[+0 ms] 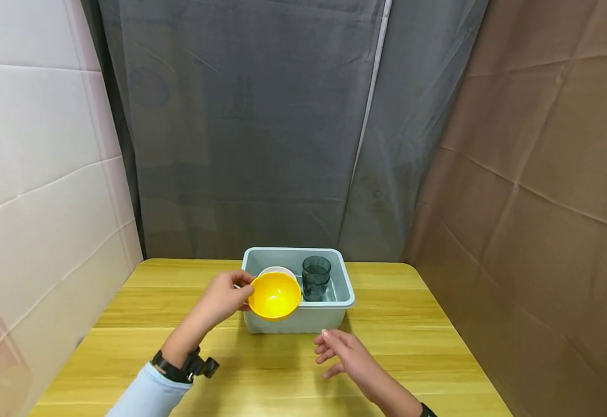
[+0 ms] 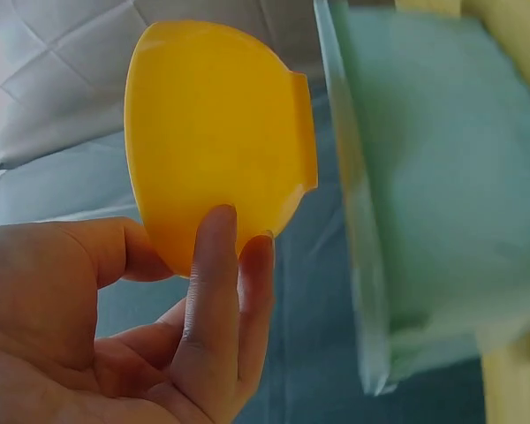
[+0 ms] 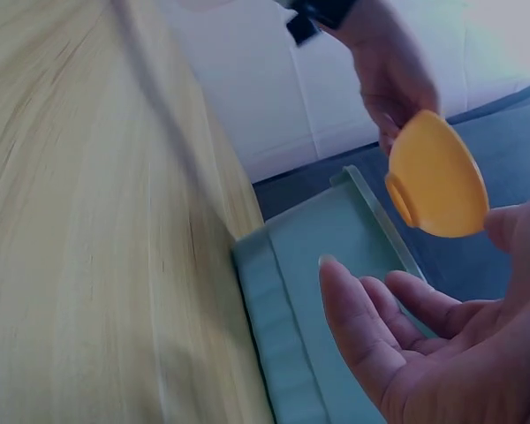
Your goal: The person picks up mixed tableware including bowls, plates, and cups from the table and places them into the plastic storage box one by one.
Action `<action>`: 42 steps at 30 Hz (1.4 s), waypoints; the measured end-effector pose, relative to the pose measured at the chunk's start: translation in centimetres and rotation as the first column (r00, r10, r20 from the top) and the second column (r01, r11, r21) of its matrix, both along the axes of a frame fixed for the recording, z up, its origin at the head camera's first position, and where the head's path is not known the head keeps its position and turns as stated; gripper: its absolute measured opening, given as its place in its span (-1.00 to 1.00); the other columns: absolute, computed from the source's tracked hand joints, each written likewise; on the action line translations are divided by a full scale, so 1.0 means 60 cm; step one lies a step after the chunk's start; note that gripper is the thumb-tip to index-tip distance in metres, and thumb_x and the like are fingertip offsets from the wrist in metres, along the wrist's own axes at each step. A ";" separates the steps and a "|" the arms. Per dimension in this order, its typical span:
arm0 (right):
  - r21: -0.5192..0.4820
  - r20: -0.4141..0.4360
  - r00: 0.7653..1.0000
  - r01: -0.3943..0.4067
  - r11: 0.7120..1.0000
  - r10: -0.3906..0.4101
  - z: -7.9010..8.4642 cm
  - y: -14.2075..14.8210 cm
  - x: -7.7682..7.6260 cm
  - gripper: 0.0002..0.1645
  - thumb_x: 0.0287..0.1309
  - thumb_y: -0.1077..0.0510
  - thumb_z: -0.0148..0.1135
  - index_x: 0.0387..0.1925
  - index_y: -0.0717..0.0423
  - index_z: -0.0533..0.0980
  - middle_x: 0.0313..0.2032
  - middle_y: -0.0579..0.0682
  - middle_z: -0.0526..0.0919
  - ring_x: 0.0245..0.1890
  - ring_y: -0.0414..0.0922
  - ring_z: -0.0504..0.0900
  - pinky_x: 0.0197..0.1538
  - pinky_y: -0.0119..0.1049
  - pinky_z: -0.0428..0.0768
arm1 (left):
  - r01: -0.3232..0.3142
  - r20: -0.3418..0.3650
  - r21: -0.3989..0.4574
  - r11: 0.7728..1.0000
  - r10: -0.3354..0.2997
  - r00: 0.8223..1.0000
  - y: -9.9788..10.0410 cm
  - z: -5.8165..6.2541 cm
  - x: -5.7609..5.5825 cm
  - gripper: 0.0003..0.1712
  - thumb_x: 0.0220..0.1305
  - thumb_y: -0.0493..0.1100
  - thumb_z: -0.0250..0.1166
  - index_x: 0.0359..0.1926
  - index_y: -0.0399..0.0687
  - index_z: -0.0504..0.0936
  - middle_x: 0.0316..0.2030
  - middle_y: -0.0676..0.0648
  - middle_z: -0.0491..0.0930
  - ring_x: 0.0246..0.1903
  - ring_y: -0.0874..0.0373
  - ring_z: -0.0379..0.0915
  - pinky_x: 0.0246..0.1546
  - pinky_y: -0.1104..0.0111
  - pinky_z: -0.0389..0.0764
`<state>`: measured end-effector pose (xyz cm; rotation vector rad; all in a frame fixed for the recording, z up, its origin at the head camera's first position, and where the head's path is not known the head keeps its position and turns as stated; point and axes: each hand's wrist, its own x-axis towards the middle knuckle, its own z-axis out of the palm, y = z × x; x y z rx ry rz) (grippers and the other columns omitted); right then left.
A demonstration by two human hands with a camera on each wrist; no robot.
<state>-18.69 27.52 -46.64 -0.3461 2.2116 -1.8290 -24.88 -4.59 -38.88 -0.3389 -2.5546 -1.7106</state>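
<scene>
A yellow bowl (image 1: 274, 296) is in my left hand (image 1: 225, 298), which pinches its left rim between thumb and fingers. In the head view the bowl overlaps the front of a pale green-grey bin (image 1: 297, 321). The left wrist view shows the bowl (image 2: 216, 132) from its outer side, its foot facing the bin's wall (image 2: 442, 168). My right hand (image 1: 350, 359) holds nothing; its fingers are loosely bent in front of the bin's right half. Inside the bin are dark translucent cups (image 1: 316, 278), one above the other, and a white rounded thing (image 1: 278, 270), mostly hidden behind the bowl.
The bin stands on a wooden table (image 1: 178, 295) near its back edge. A grey curtain (image 1: 262, 127) hangs behind, a white one (image 1: 43, 145) on the left and a brown one (image 1: 543, 191) on the right. A wrist camera (image 1: 201, 365) is strapped to my left wrist.
</scene>
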 end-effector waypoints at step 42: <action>0.029 0.058 0.998 -0.032 0.999 0.030 -0.025 0.018 0.018 -0.54 0.66 -0.07 0.23 0.08 0.31 0.61 -0.05 0.18 0.68 -0.10 0.03 0.72 -0.20 -0.06 0.83 | 0.150 0.206 -0.634 0.758 -0.022 0.978 0.063 0.046 -0.270 -0.83 0.52 -0.42 0.26 -0.07 -0.34 0.79 -0.15 -0.20 0.72 -0.37 0.04 0.81 -0.18 0.32 0.82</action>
